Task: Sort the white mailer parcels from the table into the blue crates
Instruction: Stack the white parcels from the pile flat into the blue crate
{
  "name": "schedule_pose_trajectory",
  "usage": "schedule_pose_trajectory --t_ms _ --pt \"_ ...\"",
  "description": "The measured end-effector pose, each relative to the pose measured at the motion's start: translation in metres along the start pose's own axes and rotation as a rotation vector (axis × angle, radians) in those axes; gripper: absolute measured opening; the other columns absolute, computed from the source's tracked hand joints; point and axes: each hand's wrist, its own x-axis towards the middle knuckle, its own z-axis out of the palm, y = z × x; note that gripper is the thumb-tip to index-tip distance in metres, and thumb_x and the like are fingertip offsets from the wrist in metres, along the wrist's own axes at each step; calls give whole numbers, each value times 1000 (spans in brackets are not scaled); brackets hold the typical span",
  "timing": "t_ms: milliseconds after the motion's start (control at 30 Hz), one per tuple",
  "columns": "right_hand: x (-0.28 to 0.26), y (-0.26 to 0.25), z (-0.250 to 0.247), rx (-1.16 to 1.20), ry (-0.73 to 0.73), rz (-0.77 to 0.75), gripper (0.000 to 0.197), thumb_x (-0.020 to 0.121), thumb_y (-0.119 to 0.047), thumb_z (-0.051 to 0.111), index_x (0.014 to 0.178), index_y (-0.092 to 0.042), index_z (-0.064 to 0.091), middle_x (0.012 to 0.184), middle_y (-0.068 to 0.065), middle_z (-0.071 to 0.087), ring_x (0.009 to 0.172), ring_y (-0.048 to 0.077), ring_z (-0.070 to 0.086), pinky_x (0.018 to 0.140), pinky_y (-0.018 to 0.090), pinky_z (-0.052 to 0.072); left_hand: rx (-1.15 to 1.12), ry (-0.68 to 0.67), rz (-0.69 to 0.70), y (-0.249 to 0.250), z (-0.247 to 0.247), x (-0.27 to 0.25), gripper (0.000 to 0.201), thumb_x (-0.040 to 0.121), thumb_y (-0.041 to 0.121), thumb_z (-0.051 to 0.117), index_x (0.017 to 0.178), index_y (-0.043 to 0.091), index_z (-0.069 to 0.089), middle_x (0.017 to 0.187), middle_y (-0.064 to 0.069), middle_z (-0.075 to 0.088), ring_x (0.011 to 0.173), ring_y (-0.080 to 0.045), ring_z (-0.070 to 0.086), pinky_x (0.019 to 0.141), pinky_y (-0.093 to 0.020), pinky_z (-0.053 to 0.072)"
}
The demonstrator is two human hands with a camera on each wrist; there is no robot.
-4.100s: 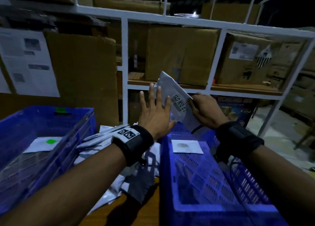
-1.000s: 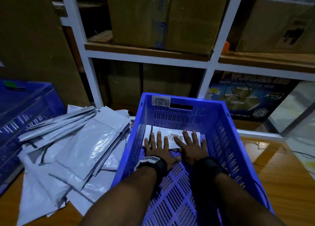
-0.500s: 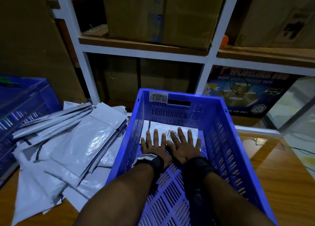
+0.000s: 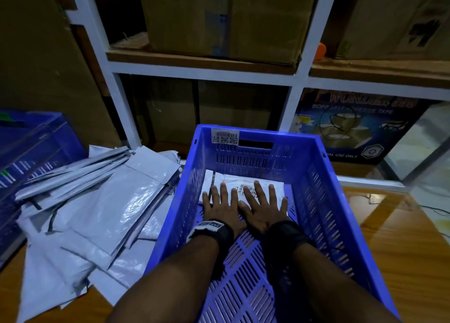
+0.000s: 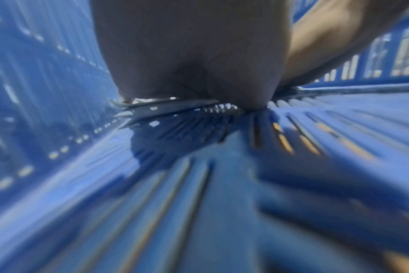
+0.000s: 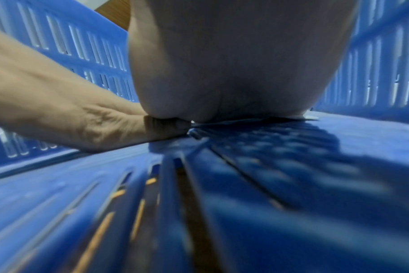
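A blue slatted crate [image 4: 323, 176] stands on the table in front of me. Flat on its floor at the far end lie white mailer parcels [image 4: 246, 180], the top one with a barcode label. Both my hands press on them with straight, spread fingers: the left hand [image 4: 219, 201] on the left part, the right hand [image 4: 263, 201] on the right part, thumbs touching. The wrist views show only each palm from behind, low on the crate floor [image 5: 199, 184] [image 6: 268, 166]. A heap of white mailers [image 4: 97, 208] lies on the table left of the crate.
A second blue crate [image 4: 31, 147] stands at the far left beside the heap. White shelving [image 4: 202, 73] with cardboard boxes rises right behind the table. Bare wooden tabletop [image 4: 401, 237] shows right of the near crate.
Four seconds ago the hands held a mailer up over the crate. Since a second ago both hands have stayed flat on the parcels in the crate, sliding slightly nearer to me.
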Motion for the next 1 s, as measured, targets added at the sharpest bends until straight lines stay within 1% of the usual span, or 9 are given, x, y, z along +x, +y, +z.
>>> schedule_pose_trajectory --t_ms 67,133,267,367,567,700,800,900,1000 --pt "0 0 1 -7 -8 2 63 94 -70 9 151 -49 -11 157 -19 -28 146 23 -30 113 62 -14 21 12 12 -2 -4 5 101 90 72 39 157 19 -14 162 -13 -26 147 -41 -25 116 -62 -14" --pt "2 0 1 -20 -13 0 64 94 -70 8 151 -48 -13 157 -17 -30 145 24 -31 113 62 -14 43 7 36 -4 -10 12 103 88 72 44 157 24 -15 161 -12 -28 145 -42 -30 116 -62 -13" --pt "4 1 3 -38 -1 -4 64 95 -69 8 151 -47 -13 156 -16 -31 144 24 -32 112 63 -15 27 -73 37 -7 -11 20 107 85 72 49 154 31 -21 158 -8 -35 141 -44 -34 114 -63 -17" --pt "4 1 4 -34 -2 4 64 95 -69 9 151 -47 -12 157 -17 -30 144 24 -32 113 63 -14 27 -90 28 -6 -10 21 108 85 71 50 154 32 -22 158 -8 -37 141 -45 -34 114 -63 -16" --pt "6 1 -2 -59 -55 2 66 94 -71 12 151 -47 -11 158 -15 -29 145 26 -30 112 64 -15 18 -36 34 -7 -4 22 109 83 73 50 154 30 -22 158 -8 -36 141 -44 -35 112 -64 -19" --pt "5 0 -17 -76 -75 1 66 96 -69 15 153 -45 -8 161 -11 -22 146 31 -26 113 64 -12 27 39 46 -4 -11 14 114 82 73 54 155 26 -19 160 -9 -31 144 -40 -31 114 -61 -18" --pt "-1 -5 -33 -96 -36 -39 67 97 -67 18 154 -42 -4 162 -8 -20 146 32 -26 114 66 -7 44 62 39 1 -28 3 109 85 72 51 157 21 -14 163 -9 -26 147 -37 -27 114 -59 -18" --pt "-17 -15 -63 -60 58 -24 62 100 -60 19 156 -38 2 164 -7 -9 150 31 -14 115 63 -4 68 92 33 4 -55 -9 99 92 64 49 158 17 -7 164 -11 -21 148 -38 -25 114 -62 -14" --pt "-38 -23 -95 -83 136 -33 59 102 -50 24 156 -32 7 165 -3 5 151 32 -2 115 64 2 146 144 62 9 -89 -31 88 96 58 46 159 14 3 163 -15 -20 147 -41 -24 112 -65 -15"
